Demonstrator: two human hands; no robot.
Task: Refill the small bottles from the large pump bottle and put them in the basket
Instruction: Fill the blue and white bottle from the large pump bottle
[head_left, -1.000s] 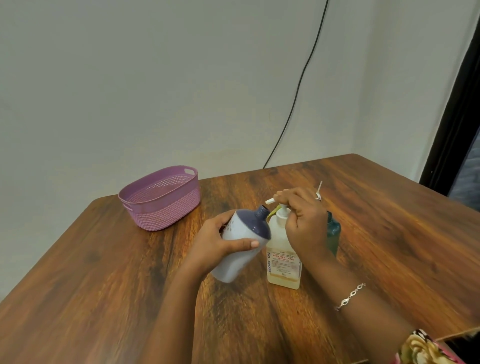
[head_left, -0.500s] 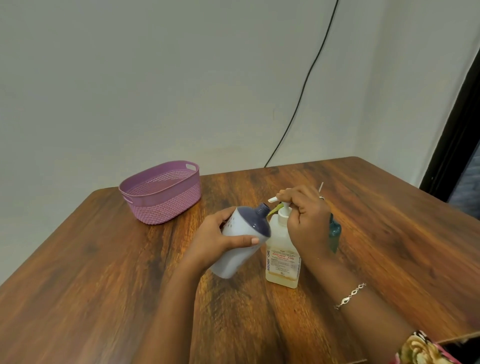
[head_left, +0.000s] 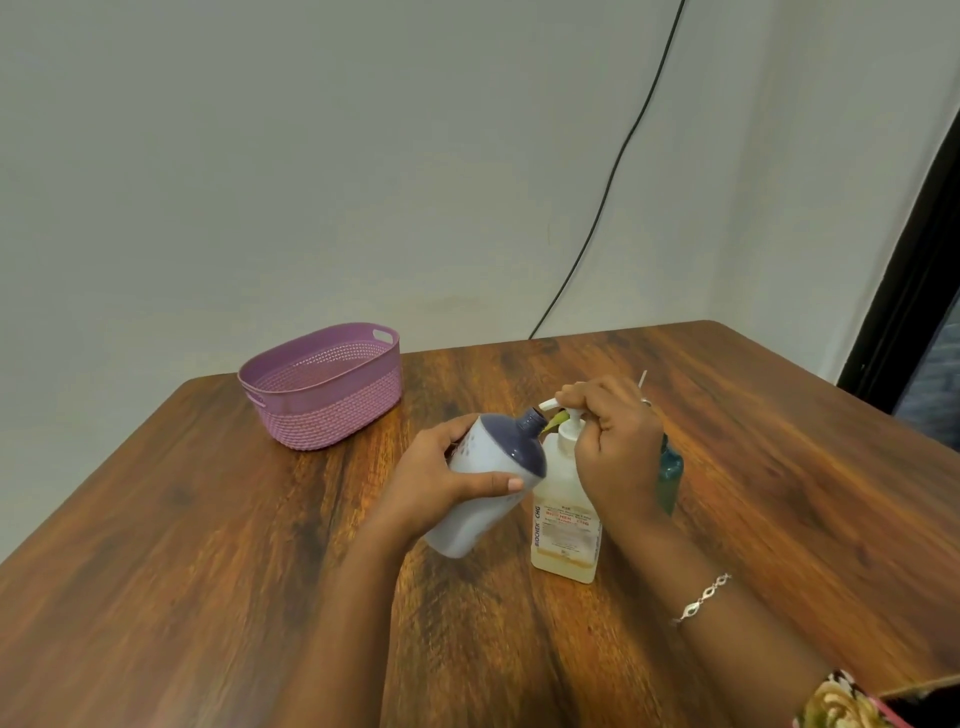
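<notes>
- Small bottle (head_left: 483, 488): white body, dark blue shoulder, neck uncapped; held tilted above the table (head_left: 156, 571), neck raised toward the pump spout.
- Left hand (head_left: 436, 483): fingers and thumb wrapped round the small bottle's body.
- Pump bottle (head_left: 563, 525): upright on the table, pale yellow liquid inside, printed label; spout just beside the small bottle's neck, a yellow-green streak between them.
- Right hand (head_left: 613, 447): fingers curled over the pump head, gripping it; bracelet (head_left: 701, 597) on the wrist.
- Teal bottle (head_left: 670, 467): behind the right hand, mostly hidden.
- Basket (head_left: 322, 384): purple, far left, well apart from the bottles.
</notes>
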